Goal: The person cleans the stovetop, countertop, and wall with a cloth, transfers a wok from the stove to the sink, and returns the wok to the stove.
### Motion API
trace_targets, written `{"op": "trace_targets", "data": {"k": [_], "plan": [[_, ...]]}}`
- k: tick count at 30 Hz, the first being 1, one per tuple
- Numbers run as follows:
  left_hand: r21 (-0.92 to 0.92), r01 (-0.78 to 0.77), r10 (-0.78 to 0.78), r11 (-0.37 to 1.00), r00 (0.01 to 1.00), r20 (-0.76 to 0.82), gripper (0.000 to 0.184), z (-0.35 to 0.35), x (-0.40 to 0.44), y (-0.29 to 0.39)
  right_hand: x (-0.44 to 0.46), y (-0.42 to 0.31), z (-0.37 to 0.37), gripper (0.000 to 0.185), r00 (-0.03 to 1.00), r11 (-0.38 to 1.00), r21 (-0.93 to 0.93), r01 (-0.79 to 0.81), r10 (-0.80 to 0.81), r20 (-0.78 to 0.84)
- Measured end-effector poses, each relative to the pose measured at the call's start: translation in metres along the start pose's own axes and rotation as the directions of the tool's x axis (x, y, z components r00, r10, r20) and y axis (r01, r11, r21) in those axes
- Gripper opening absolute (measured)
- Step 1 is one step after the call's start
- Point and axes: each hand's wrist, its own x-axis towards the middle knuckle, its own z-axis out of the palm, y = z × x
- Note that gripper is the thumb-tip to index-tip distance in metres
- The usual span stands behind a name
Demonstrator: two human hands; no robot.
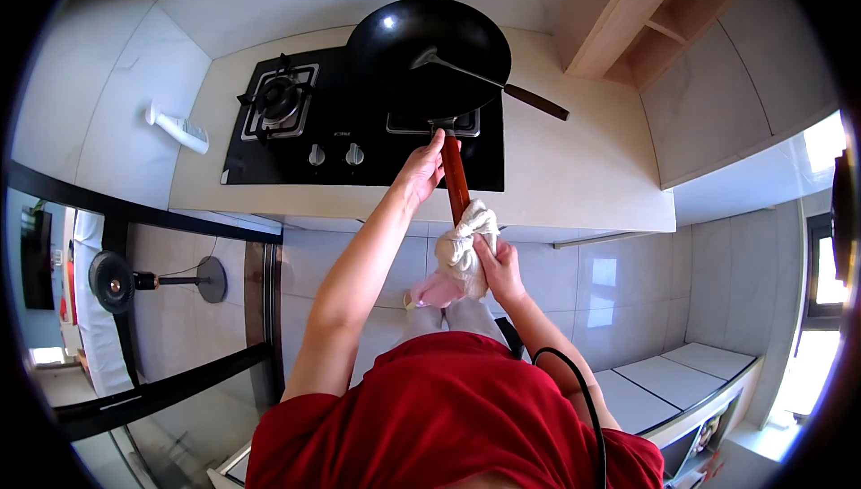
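Observation:
A black wok [395, 63] rests over the right burner of the gas stove [269, 161], its red-brown handle [456, 179] pointing toward me. My left hand [425, 166] is closed on the handle near the wok. A white cloth [466, 247] is bunched around the handle's near end, and my right hand [500, 266] grips it from the right. Inside the wok lies a metal spatula [466, 72], its dark grip reaching past the right rim.
A white spray bottle [182, 130] stands at the left by the wall. The left burner [278, 99] has nothing on it. Wooden shelves [664, 18] are at the upper right. A fan [112, 283] stands beyond the door frame at the left.

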Motion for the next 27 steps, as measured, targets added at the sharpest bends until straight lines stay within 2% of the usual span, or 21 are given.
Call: {"op": "trace_targets", "data": {"k": [1, 3, 5, 7, 8, 9, 10, 11, 13, 14, 15, 16, 17, 19, 20, 21, 22, 23, 25, 26, 27], "plan": [[-0.02, -0.009, 0.009, 1.0, 1.0, 0.025, 0.04, 0.001, 0.001, -0.003, -0.001, 0.007, -0.006, 0.022, 0.97, 0.915, -0.346, 0.207, -0.239, -0.05], [0.019, -0.001, 0.0, 1.0, 0.999, 0.039, 0.043, -0.002, 0.009, -0.009, -0.007, 0.007, -0.008, 0.015, 0.921, 0.921, -0.241, 0.306, -0.351, -0.171], [-0.01, -0.006, 0.007, 1.0, 1.0, 0.014, 0.047, 0.006, 0.001, -0.007, -0.01, 0.017, -0.021, 0.012, 0.871, 0.838, -0.377, 0.395, -0.472, -0.137], [-0.034, -0.007, 0.007, 0.999, 1.0, 0.007, 0.047, 0.005, -0.001, -0.007, -0.013, 0.034, -0.028, 0.015, 0.89, 0.841, -0.37, 0.395, -0.451, -0.074], [-0.012, -0.038, 0.038, 0.999, 0.999, -0.004, 0.05, 0.005, -0.004, -0.01, -0.014, 0.044, -0.029, 0.019, 0.972, 0.948, -0.221, 0.228, -0.234, -0.005], [-0.018, -0.04, 0.04, 0.999, 0.999, -0.013, 0.05, 0.006, -0.013, -0.012, -0.013, 0.049, -0.03, 0.024, 0.996, 0.996, -0.087, 0.023, -0.015, 0.093], [0.07, -0.005, 0.006, 0.998, 1.0, -0.014, 0.056, 0.009, -0.025, -0.014, -0.019, 0.027, -0.022, 0.032, 0.975, 0.992, 0.005, -0.128, 0.125, 0.186], [0.158, 0.028, -0.025, 0.987, 1.0, -0.017, 0.062, 0.009, -0.038, -0.019, -0.015, 0.046, -0.024, 0.032, 0.94, 0.973, -0.056, -0.226, 0.233, 0.249], [0.403, 0.153, -0.199, 0.902, 0.977, 0.074, 0.078, -0.012, -0.061, -0.037, -0.01, 0.053, -0.016, 0.031, 0.873, 0.953, -0.116, -0.281, 0.304, 0.38], [0.517, 0.223, -0.292, 0.826, 0.955, 0.054, 0.08, -0.006, -0.091, -0.023, -0.01, 0.051, -0.008, 0.03, 0.886, 0.972, 0.0, -0.234, 0.213, 0.412], [0.593, 0.231, -0.359, 0.771, 0.927, 0.105, 0.079, -0.025, -0.1, -0.035, -0.007, 0.052, -0.003, 0.03, 0.881, 0.973, -0.002, -0.232, 0.211, 0.424], [0.688, 0.295, -0.308, 0.663, 0.945, -0.109, 0.069, -0.028, -0.12, -0.042, -0.001, 0.054, 0.002, 0.031, 0.88, 0.983, -0.114, -0.141, 0.177, 0.442], [0.656, 0.181, -0.265, 0.733, 0.964, 0.029, 0.054, -0.045, -0.13, -0.05, 0.004, 0.056, 0.008, 0.032, 0.875, 0.974, -0.221, -0.044, 0.145, 0.462], [0.747, 0.186, -0.187, 0.638, 0.979, -0.084, 0.038, -0.051, -0.156, -0.035, 0.012, 0.045, 0.024, 0.031, 0.847, 0.976, -0.214, -0.026, 0.135, 0.515], [0.743, 0.193, -0.185, 0.641, 0.978, -0.095, 0.038, -0.061, -0.162, -0.036, 0.014, 0.03, 0.031, 0.031, 0.827, 0.941, -0.314, 0.123, 0.077, 0.556], [0.757, -0.075, 0.142, 0.649, 0.99, -0.024, 0.034, -0.071, -0.167, -0.04, 0.015, 0.015, 0.04, 0.031, 0.798, 0.877, -0.397, 0.272, 0.025, 0.601], [0.753, -0.333, 0.454, 0.568, 0.89, 0.051, 0.031, -0.078, -0.174, -0.037, 0.015, 0.006, 0.051, 0.031, 0.793, 0.917, -0.264, 0.3, -0.087, 0.603], [0.753, -0.331, 0.456, 0.569, 0.889, 0.047, 0.031, -0.087, -0.182, -0.03, 0.015, -0.001, 0.059, 0.031, 0.791, 0.917, -0.264, 0.301, -0.085, 0.606], [0.728, -0.211, 0.451, 0.652, 0.88, -0.149, 0.026, -0.093, -0.2, 0.0, 0.017, -0.017, 0.075, 0.034, 0.84, 0.996, 0.088, 0.013, -0.058, 0.54], [0.726, -0.214, 0.454, 0.654, 0.878, -0.15, 0.026, -0.1, -0.206, 0.008, 0.017, -0.032, 0.079, 0.039, 0.819, 0.989, 0.078, -0.123, 0.057, 0.571], [0.659, -0.205, 0.426, 0.723, 0.884, -0.192, 0.027, -0.107, -0.21, 0.015, 0.018, -0.03, 0.086, 0.039, 0.82, 0.99, 0.076, -0.12, 0.056, 0.57]]}}
